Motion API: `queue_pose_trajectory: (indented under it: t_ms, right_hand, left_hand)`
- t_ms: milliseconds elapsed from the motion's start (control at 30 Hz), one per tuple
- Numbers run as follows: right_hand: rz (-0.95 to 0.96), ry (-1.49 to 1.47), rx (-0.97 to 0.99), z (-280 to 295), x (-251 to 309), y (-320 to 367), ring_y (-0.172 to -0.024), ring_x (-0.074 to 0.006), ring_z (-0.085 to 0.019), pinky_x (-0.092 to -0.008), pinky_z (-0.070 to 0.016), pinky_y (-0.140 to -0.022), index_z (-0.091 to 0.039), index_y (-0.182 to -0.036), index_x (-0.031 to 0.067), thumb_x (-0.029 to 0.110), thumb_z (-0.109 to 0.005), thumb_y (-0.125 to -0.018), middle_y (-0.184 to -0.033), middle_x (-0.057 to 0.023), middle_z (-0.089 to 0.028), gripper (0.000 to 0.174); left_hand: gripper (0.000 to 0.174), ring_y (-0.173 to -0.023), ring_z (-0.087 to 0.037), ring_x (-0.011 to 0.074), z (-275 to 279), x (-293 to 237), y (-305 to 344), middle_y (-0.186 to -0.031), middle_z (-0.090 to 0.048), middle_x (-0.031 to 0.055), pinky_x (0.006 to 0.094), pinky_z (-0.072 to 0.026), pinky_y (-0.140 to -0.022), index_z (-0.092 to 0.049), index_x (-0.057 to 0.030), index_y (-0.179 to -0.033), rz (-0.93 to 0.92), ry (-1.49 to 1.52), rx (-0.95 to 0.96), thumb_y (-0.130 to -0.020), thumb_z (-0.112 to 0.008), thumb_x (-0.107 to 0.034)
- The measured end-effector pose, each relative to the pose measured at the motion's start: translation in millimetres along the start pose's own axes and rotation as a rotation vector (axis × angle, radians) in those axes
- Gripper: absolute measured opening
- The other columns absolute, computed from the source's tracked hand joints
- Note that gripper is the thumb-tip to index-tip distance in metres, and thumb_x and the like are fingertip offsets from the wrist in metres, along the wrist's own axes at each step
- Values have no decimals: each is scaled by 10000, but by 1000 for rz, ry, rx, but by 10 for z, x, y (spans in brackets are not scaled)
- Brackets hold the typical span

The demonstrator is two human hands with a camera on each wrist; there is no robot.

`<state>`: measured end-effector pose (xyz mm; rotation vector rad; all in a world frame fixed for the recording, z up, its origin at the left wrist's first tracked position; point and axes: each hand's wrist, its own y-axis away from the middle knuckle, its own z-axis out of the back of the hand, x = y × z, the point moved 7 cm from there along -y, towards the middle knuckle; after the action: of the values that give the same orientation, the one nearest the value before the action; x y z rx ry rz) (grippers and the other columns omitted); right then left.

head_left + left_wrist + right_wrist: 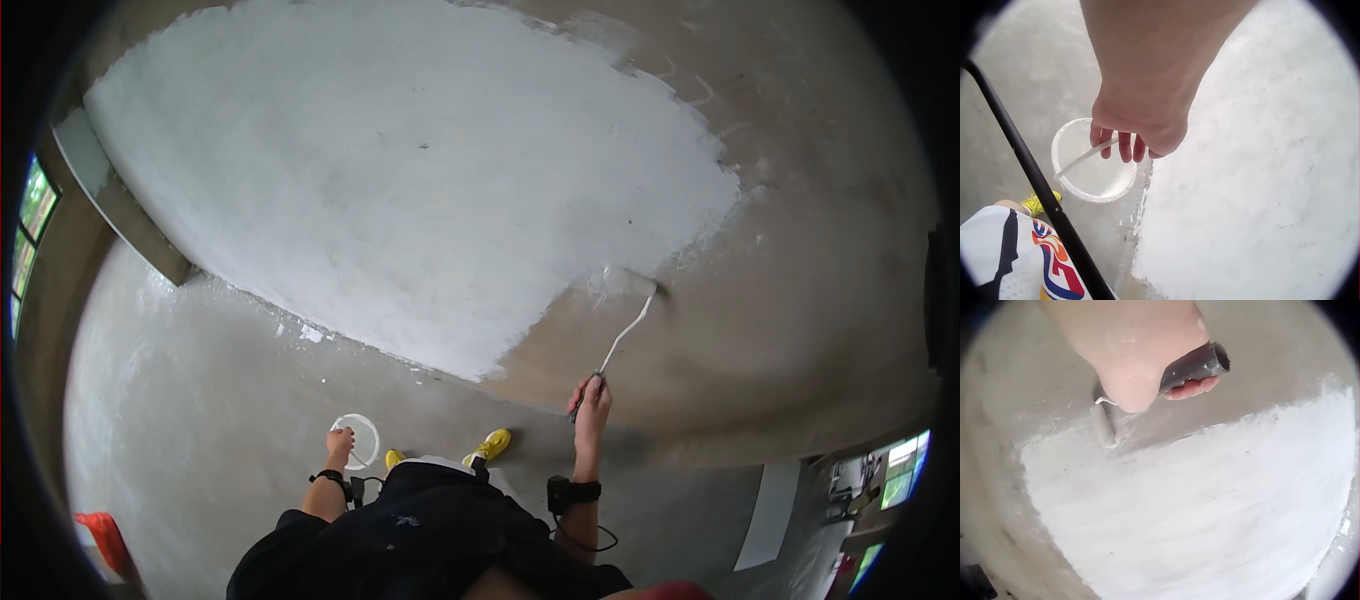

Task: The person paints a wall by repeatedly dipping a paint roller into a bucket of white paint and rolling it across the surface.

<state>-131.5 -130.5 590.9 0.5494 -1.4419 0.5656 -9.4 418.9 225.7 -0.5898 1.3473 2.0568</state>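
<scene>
My right hand [592, 405] grips the dark handle [1194, 367] of a paint roller, its thin white-spotted rod [627, 336] reaching up to the roller head [636, 281]. The roller head lies on the wall at the edge of the white paint [420, 180], beside bare brown surface. In the right wrist view the roller head [1104, 427] touches that border. My left hand [1132, 134] holds the thin handle [1085, 155] of a white bucket [1057, 150], fingers curled round it. The bucket hangs low at my left side; its contents look whitish.
Bare brown wall [820, 300] extends to the right. A ledge [150, 228] juts out at the left. Grey floor [200, 400] with white splashes runs along the wall's base. Yellow shoes [490, 446] stand near the bucket, and a red object [104, 541] lies at the lower left.
</scene>
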Motion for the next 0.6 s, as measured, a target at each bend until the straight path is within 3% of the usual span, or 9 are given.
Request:
queue_pose_trajectory:
  t_ms: [100, 233, 333, 400, 567, 600]
  right_hand:
    - [119, 27, 4, -15, 701, -39, -498, -82, -447, -244, -368, -468, -480, -853, 64, 343, -399, -1051, -632, 2, -457, 352]
    - [208, -9, 3, -3, 1023, -115, -501, -75, -434, -241, -354, -471, -483, -863, 73, 342, -391, -1053, -635, 9, -454, 341]
    - [200, 16, -19, -46, 724, -135, -498, -75, -433, -240, -353, -468, -481, -858, 81, 345, -386, -1053, -633, 11, -456, 342]
    - [184, -3, -4, -133, 405, -81, -497, -76, -434, -237, -353, -470, -479, -854, 85, 348, -381, -1052, -632, 10, -460, 344]
    - [39, 51, -77, -74, -472, -5, -480, -76, -411, -244, -356, -448, -461, -830, 89, 314, -377, -1050, -623, 18, -435, 326]
    - [34, 50, -71, -23, -715, -33, -480, -76, -411, -244, -356, -448, -461, -830, 89, 314, -377, -1050, -623, 18, -435, 326]
  left_hand:
    - [182, -579, -629, 157, -49, -87, -9, -665, -662, 69, 292, -493, -517, -718, -29, -822, -25, -10, 79, -824, -663, -202]
    - [130, -563, -629, 142, -139, -220, 12, -681, -678, 63, 273, -485, -499, -729, -50, -848, -121, -77, 143, -831, -684, -171]
    - [102, -562, -654, 150, -198, -289, 53, -702, -696, 65, 266, -494, -489, -752, -72, -871, -56, -168, 187, -847, -685, -145]
    - [112, -573, -680, 170, -184, -375, 23, -700, -702, 72, 283, -515, -492, -772, -92, -877, -144, -242, 116, -858, -671, -136]
    - [133, -629, -705, 223, -223, -396, 17, -713, -711, 99, 330, -566, -602, -787, -126, -920, -190, -269, 110, -850, -676, -144]
    - [148, -661, -708, 238, -203, -417, -13, -738, -717, 111, 337, -570, -643, -787, -131, -931, -292, -292, 29, -837, -673, -133]
